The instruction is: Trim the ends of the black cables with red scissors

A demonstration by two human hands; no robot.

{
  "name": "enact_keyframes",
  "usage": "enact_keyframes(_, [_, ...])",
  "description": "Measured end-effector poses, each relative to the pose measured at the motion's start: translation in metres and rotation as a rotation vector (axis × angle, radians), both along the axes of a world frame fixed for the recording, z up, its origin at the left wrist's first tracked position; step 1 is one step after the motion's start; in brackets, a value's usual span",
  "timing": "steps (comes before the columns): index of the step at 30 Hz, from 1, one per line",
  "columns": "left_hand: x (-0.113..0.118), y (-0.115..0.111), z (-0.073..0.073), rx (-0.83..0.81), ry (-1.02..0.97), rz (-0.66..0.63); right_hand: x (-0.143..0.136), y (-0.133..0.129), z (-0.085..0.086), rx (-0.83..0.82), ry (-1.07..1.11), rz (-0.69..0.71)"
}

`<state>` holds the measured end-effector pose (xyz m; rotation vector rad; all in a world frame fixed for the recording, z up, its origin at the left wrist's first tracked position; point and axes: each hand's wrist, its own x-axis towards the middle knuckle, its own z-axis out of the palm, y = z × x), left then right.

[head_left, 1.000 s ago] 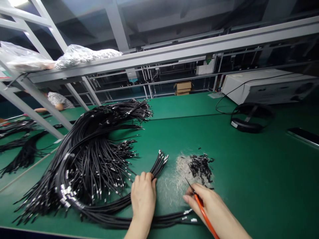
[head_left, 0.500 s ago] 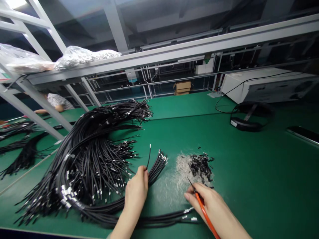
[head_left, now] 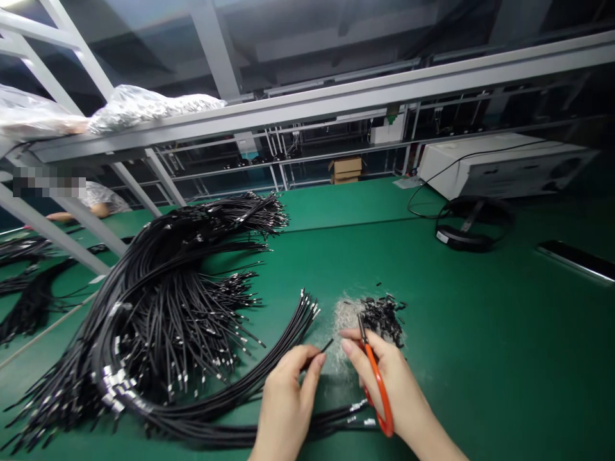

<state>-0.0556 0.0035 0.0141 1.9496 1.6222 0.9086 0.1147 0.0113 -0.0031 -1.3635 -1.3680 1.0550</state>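
My left hand [head_left: 289,394] pinches a thin black cable [head_left: 327,346] between thumb and forefinger, its end sticking out to the upper right. Red-handled scissors [head_left: 385,410] rest in my right hand [head_left: 401,381], blades up past the fingers. The right thumb and forefinger are close to the cable's tip; whether they hold anything is too small to tell. A curved bundle of black cables [head_left: 273,358] with light-coloured ends runs behind my left hand. Short black offcuts [head_left: 387,320] and pale fibre scraps [head_left: 346,314] lie just beyond my right hand.
A large heap of black cables [head_left: 158,282] covers the left of the green table [head_left: 471,346]. On the right are a black headband-like device [head_left: 461,240], a phone [head_left: 576,257] and a white box-shaped machine [head_left: 500,163]. A metal rail [head_left: 307,112] crosses above. A person's arm [head_left: 98,210] shows far left.
My left hand has moved right and down with the cable, whose end now points at my right hand. My right hand has shifted slightly up and left, and the scissors have turned more upright.
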Motion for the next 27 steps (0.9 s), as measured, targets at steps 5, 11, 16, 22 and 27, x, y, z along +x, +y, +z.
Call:
enact_keyframes(5, [0.01, -0.014, -0.013, 0.006, -0.008, -0.029, -0.008, 0.002, -0.014, -0.07, 0.098, 0.029])
enact_keyframes(11, [0.02, -0.023, -0.029, 0.12, -0.009, 0.006, -0.008, 0.0, -0.029, -0.107, 0.057, 0.007])
enact_keyframes(16, [0.028, -0.017, -0.04, 0.195, 0.054, -0.014, -0.007, 0.002, -0.025, 0.289, -0.548, -0.143])
enact_keyframes(22, [0.032, -0.01, -0.038, 0.201, 0.119, 0.013, -0.014, 0.002, -0.023, 0.542, -0.862, -0.214])
enact_keyframes(27, [0.031, -0.005, -0.029, 0.053, -0.033, 0.067, 0.0, 0.001, -0.018, 0.618, -0.809, 0.04])
